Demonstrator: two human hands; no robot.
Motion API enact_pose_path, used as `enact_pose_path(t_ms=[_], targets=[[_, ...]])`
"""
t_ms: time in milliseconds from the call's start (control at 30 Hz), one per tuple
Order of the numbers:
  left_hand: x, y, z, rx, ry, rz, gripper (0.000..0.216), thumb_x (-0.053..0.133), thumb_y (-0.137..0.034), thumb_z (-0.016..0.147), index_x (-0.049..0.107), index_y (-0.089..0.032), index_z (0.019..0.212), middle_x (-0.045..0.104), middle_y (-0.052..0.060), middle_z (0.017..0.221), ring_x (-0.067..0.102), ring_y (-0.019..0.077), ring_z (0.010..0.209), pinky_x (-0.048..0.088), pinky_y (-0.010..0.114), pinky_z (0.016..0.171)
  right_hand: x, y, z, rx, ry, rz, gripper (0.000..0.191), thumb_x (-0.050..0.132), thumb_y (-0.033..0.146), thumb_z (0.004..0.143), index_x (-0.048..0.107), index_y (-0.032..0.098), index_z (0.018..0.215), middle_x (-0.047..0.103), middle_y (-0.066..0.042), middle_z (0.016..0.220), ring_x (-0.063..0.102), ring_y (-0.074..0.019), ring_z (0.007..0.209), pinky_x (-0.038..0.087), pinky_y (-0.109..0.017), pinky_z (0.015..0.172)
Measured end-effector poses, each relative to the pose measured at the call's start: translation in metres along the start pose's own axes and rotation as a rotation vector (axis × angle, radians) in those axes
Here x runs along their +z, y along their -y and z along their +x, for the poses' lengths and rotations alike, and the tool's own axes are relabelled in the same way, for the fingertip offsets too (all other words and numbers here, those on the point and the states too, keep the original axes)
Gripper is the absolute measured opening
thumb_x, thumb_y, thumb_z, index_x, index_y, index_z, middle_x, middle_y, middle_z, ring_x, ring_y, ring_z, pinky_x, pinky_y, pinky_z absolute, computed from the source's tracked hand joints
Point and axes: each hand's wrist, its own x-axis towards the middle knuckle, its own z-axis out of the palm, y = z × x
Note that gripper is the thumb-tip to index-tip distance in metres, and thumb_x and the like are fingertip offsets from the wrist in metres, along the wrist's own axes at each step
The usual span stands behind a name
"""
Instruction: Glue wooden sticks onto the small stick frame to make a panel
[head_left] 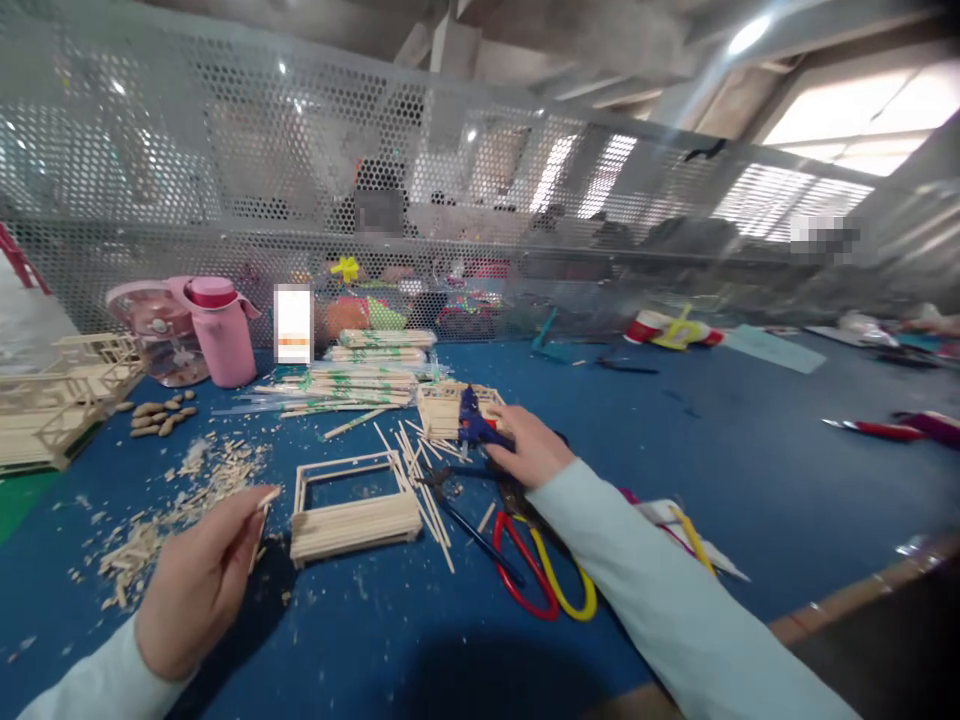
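Observation:
My left hand [199,580] is closed in a pinch at the lower left, with a short pale wooden stick [262,520] between thumb and fingers. On the far side of the table, my right hand [531,447] has its fingers round the handle of a dark blue hot glue gun [472,415]. The gun rests at a small wooden stick frame [439,412], partly covering it. Between my hands sits a stick-built piece [356,525], with a slatted front and an open rectangular frame behind. Loose thin sticks [424,490] lie beside it.
Red and yellow-handled scissors [525,570] and dark-handled pliers [465,515] lie below my right forearm. Wood scraps [180,510] and peanuts [161,415] are at left. Packed sticks [360,380], a pink bottle [223,335] and a perforated metal screen [300,150] stand behind.

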Motion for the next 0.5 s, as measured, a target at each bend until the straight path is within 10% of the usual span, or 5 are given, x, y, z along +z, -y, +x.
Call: enact_pose_path(t_ms=[500], targets=[[0.018, 0.007, -0.03, -0.037, 0.221, -0.243, 0.02, 0.047, -0.035, 0.087, 0.064, -0.029, 0.094, 0.067, 0.002, 0.092, 0.065, 0.012, 0.083, 0.049, 0.016, 0.076, 0.041, -0.013, 0.038, 0.208, 0.105, -0.04, 0.066, 0.047, 0.007, 0.067, 0.03, 0.006, 0.13, 0.058, -0.021, 0.118, 0.055, -0.0321, 0.109, 0.034, -0.05, 0.095]])
